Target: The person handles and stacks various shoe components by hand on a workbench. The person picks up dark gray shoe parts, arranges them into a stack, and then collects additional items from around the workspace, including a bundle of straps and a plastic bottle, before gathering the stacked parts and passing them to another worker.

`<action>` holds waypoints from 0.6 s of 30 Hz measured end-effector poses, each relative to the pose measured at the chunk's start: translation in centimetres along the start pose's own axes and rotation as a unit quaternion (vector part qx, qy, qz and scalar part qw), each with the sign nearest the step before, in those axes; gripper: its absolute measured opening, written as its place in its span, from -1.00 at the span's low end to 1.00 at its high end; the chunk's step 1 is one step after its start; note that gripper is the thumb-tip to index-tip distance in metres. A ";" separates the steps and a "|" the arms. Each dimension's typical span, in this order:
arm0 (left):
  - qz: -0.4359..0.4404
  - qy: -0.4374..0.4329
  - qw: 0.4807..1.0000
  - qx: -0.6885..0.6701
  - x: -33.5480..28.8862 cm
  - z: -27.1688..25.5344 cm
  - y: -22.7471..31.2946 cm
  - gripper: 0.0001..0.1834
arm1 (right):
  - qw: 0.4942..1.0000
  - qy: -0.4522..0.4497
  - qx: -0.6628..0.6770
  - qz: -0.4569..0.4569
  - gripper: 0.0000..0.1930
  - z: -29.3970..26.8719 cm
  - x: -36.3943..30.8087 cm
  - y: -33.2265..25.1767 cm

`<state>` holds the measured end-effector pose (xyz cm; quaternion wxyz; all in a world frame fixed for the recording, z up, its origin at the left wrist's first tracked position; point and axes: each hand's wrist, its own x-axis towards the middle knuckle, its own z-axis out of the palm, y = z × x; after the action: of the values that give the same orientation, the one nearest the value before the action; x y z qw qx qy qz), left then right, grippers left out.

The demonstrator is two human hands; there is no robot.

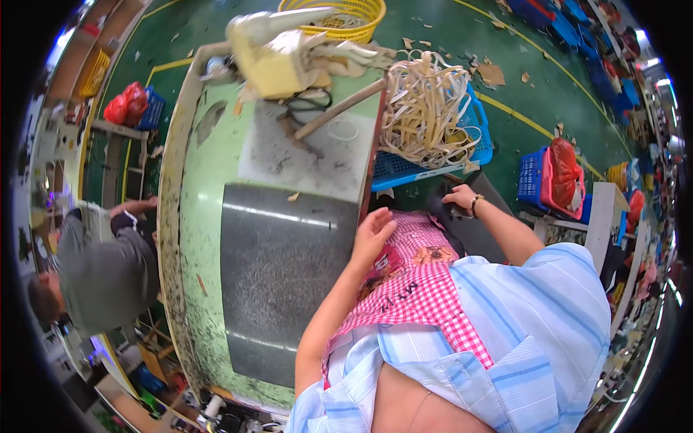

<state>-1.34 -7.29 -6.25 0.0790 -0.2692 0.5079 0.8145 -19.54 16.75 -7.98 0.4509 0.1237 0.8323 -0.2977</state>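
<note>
My left hand is beside the worktable's right edge, at the dark grey mat. Its fingers stretch forward with nothing visible in them. To the right, away from the table, my right hand closes on a soft-looking black item, whose kind I cannot make out. A pink checked apron covers my front, between both hands. Beyond the mat, a hammer with a wooden handle lies on a smudged white sheet, next to a black cord or loop.
A blue basket heaped with cream strips stands at the table's far right corner. A pale machine-like form and offcuts crowd the far end, near a yellow basket. Another person works at left. Scraps litter the green floor.
</note>
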 end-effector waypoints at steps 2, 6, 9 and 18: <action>-0.194 0.016 0.964 -0.179 4.6 3.1 -2.0 -0.47 | 0.989 -0.009 0.147 0.027 -0.69 0.2 7.4 7.0; -0.270 0.114 0.919 -0.265 12.4 4.4 -7.9 -0.49 | 0.945 -0.043 0.312 0.088 -0.78 1.0 7.2 6.4; -0.290 0.190 0.878 -0.331 17.9 5.0 -10.2 -0.51 | 0.941 -0.042 0.310 0.129 -0.75 0.5 7.9 7.6; -0.267 0.195 0.855 -0.401 23.6 9.3 -5.0 -0.82 | 0.937 -0.080 0.323 0.110 -0.72 -0.3 12.8 13.4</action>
<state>-22.51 -0.29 -19.21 0.0780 -0.5557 0.0513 0.8261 -20.56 26.74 -23.60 0.4814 0.3292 0.6337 -0.5083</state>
